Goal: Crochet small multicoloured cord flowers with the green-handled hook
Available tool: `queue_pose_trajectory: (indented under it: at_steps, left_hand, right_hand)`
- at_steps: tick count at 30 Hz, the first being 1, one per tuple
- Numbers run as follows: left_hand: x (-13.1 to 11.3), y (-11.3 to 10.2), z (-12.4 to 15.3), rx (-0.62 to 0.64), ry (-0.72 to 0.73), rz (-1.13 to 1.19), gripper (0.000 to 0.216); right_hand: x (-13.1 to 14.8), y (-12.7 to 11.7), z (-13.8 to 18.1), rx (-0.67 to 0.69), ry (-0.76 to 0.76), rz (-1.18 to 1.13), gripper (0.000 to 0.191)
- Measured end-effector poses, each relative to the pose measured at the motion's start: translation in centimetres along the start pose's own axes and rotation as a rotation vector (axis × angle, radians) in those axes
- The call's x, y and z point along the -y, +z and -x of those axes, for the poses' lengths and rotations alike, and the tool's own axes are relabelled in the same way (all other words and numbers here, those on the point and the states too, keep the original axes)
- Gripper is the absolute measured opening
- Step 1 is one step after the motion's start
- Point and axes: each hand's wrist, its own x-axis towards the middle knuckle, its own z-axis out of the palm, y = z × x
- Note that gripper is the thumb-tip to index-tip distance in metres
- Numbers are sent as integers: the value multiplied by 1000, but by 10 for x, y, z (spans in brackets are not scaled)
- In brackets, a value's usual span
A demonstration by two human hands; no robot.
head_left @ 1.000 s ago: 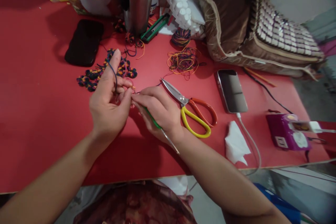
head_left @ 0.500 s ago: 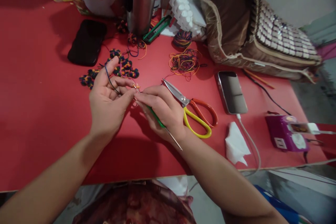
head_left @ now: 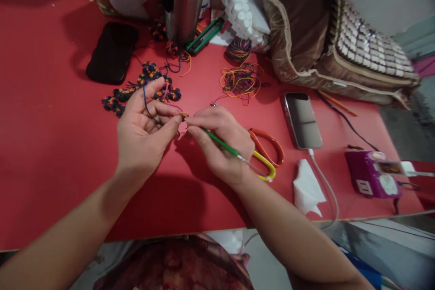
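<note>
My left hand (head_left: pixel 144 129) pinches a small piece of multicoloured yarn work at its fingertips, with dark yarn (head_left: pixel 146 102) looped over the raised index finger. My right hand (head_left: pixel 220 138) grips a crochet hook (head_left: pixel 222 143) with a green handle and a metal shaft. The hook's tip is at the yarn between both hands, too small to make out. Behind the left hand lie finished-looking crocheted clusters (head_left: pixel 151 74) in navy and orange. A loose tangle of yarn (head_left: pixel 241 80) lies beyond the right hand, which partly covers scissors (head_left: pixel 268 145) with one orange and one yellow handle.
A black phone-like object (head_left: pixel 113 52) lies at the back left. Behind are a metal flask (head_left: pixel 186 4), a green cutter (head_left: pixel 205 36) and a brown cushion (head_left: pixel 306 31). To the right are a charging phone (head_left: pixel 302 120), a tissue (head_left: pixel 307 188) and a purple power box (head_left: pixel 365 174).
My right hand has shifted right and turned, so the green handle shows more and the scissor blades are now covered. My left hand still holds the yarn work, slightly farther right.
</note>
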Motion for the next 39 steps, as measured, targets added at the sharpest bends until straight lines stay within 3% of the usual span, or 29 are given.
queue_pose_trajectory:
  at_steps: [3, 6, 10, 15, 20, 25, 31, 36, 39]
  left_hand:
    - [-10, 2, -1, 24, -83, 36, 58]
    - [-22, 3, -3, 1, -215, 86, 57]
    - [-29, 4, -4, -28, -298, 167, 56]
    - [-27, 3, -4, -31, -335, 204, 58]
    - [-26, 3, -3, -20, -310, 216, 68]
    - [-24, 2, -2, 20, -278, 201, 71]
    - [-20, -1, -5, 63, -275, 236, 58]
    - [-14, -5, -13, 57, -221, 135, 46]
    - [-15, -5, -13, 98, -261, 10, 38]
  right_hand:
    - [5, 0, -2, -55, 265, -206, 5]
    - [7, 0, -3, -69, 525, -405, 12]
    - [8, 1, -3, -87, 671, -521, 15]
    - [9, 0, -4, -78, 640, -501, 12]
    - [2, -3, -2, -26, 386, -159, 15]
    - [-2, -3, -2, 41, 277, -183, 19]
    - [1, -11, -8, 6, 407, -300, 15]
    - [-4, -13, -10, -72, 641, -608, 8]
    - [-4, -13, -14, -123, 702, -779, 9]
